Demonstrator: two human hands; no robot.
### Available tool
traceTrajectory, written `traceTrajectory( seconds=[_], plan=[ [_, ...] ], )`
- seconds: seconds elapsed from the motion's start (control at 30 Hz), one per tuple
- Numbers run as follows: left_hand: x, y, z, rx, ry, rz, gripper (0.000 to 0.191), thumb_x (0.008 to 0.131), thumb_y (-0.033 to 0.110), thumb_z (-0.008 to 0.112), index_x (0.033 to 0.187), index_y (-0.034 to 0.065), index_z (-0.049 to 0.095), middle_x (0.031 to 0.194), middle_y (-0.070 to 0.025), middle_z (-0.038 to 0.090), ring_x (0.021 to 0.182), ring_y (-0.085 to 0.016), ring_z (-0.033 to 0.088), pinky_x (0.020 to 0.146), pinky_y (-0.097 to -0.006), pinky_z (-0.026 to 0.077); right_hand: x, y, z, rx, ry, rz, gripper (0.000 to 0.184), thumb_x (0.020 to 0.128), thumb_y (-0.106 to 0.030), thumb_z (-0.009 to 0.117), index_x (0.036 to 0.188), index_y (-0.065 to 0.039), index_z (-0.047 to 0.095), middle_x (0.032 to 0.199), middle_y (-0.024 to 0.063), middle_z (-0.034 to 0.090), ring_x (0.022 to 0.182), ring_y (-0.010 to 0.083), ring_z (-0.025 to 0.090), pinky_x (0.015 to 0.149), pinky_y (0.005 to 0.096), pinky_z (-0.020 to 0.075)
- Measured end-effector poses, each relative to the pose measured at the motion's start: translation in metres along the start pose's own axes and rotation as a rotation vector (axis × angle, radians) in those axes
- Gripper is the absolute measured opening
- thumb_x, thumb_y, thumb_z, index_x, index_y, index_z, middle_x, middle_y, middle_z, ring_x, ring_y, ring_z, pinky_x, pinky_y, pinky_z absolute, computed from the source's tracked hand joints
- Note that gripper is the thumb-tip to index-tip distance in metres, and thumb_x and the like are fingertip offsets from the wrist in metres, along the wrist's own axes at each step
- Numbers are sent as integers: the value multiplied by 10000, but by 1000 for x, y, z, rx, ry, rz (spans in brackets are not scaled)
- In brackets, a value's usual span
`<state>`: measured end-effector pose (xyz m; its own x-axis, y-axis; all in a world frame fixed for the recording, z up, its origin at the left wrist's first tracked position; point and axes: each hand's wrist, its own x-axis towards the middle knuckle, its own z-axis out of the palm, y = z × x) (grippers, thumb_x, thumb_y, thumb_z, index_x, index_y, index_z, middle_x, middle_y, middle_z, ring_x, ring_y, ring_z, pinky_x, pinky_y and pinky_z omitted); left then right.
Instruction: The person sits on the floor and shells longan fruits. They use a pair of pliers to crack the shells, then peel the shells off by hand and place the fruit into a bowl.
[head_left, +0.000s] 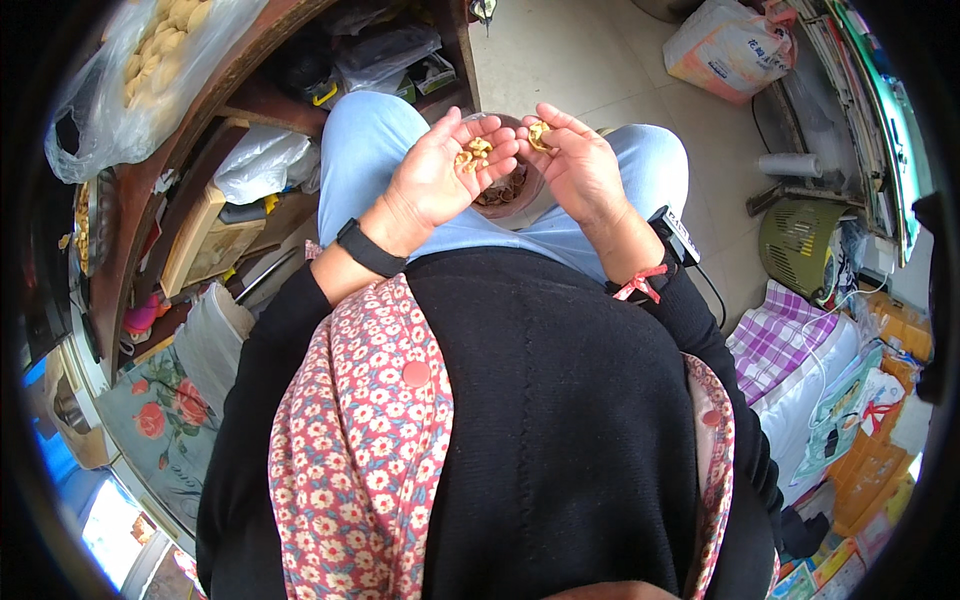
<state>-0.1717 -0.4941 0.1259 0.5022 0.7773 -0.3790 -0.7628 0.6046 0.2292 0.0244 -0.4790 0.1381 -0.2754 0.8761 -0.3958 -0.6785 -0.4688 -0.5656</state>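
Observation:
My left hand is palm up over my lap, cupping several pale walnut kernel pieces on its palm and fingers. Close beside it, my right hand pinches a walnut half between thumb and fingers. Whether that half still has shell on it is hard to tell. Below both hands, between my knees, stands a round tub with brown shell fragments inside. The hands hide part of its rim.
On the wooden table at left lie a clear plastic bag of whole walnuts and a tray of kernels. A tied bag stands on the tiled floor; a green plastic basket is at right. A cabled device sits near my right forearm.

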Motion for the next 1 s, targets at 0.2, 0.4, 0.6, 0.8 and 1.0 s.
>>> traceTrajectory(
  seconds=[0.2, 0.4, 0.6, 0.8, 1.0],
  plan=[
    [-3, -1, 20, -48, 2, 72, 599, 995, 488, 368, 1240, -43, 498, 1227, -217, 563, 1197, -353, 516, 1077, -479, 371, 0, -9, -6, -40, 29, 60, 269, 902, -42, 464, 1152, 31, 529, 1043, 139, 597, 878, 195, 604, 757, 299, 516],
    [-5, -1, 24, -68, -55, 45, 672, 972, 554, 362, 1286, -31, 466, 1264, -226, 540, 1215, -340, 499, 1090, -459, 349, -12, -9, 7, -381, -95, 78, 172, 883, -116, 555, 962, 15, 632, 772, 71, 626, 591, 99, 544, 454, 200, 411],
    [-8, -4, 26, -36, -56, 12, 717, 949, 601, 372, 1338, 1, 419, 1334, -214, 480, 1242, -316, 472, 1088, -433, 340, -18, 7, 18, -871, -195, -57, 223, 809, -110, 679, 991, 18, 685, 782, 76, 674, 616, 90, 584, 509, 240, 476],
    [-9, -8, 28, -6, -41, 17, 711, 965, 573, 354, 1374, -8, 368, 1390, -222, 433, 1315, -322, 413, 1136, -423, 283, -21, 19, 23, -1337, -210, -532, 178, 758, -142, 664, 894, -36, 708, 708, 133, 660, 631, 196, 652, 639, 322, 524],
    [-8, -5, 24, 2, -32, 35, 675, 942, 582, 419, 1297, 9, 441, 1274, -176, 530, 1220, -300, 493, 1065, -427, 367, -17, 15, 18, -1241, -190, -367, 142, 807, -140, 693, 865, -10, 680, 724, 38, 652, 653, 97, 595, 603, 264, 495]
  ],
)
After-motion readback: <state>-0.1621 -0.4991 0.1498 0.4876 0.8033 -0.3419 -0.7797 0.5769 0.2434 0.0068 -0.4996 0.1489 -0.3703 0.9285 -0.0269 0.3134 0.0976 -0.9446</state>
